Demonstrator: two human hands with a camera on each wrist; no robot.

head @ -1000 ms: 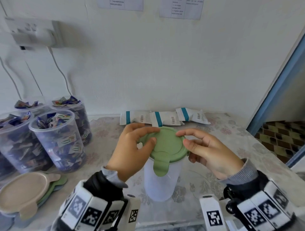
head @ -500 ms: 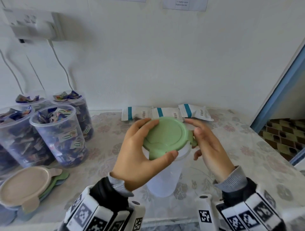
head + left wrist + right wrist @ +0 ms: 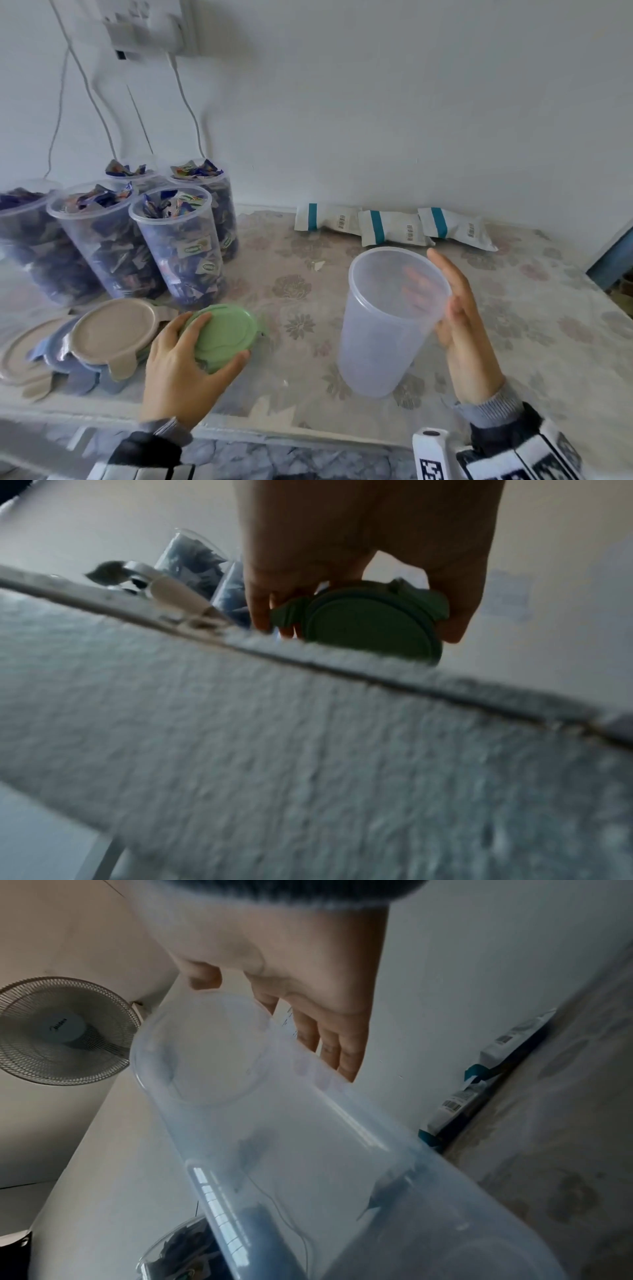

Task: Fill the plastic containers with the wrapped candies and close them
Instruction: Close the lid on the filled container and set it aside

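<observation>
An empty clear plastic container stands slightly tilted on the flowered tablecloth, right of centre, with no lid on it. My right hand lies against its right side near the rim, fingers straight along the wall, as the right wrist view shows with the hand beside the container. My left hand grips the green lid low over the table at the front left, fingers curled round its edge. The left wrist view has the same lid in the hand.
Several open containers full of wrapped candies stand at the back left. A stack of beige and blue lids lies beside the green lid. Three white bags with teal stripes lie along the wall. The table's front edge is near my wrists.
The green lid came off the empty container; my left hand carried it left and down beside the lid stack. My right hand stayed at the container's right side.
</observation>
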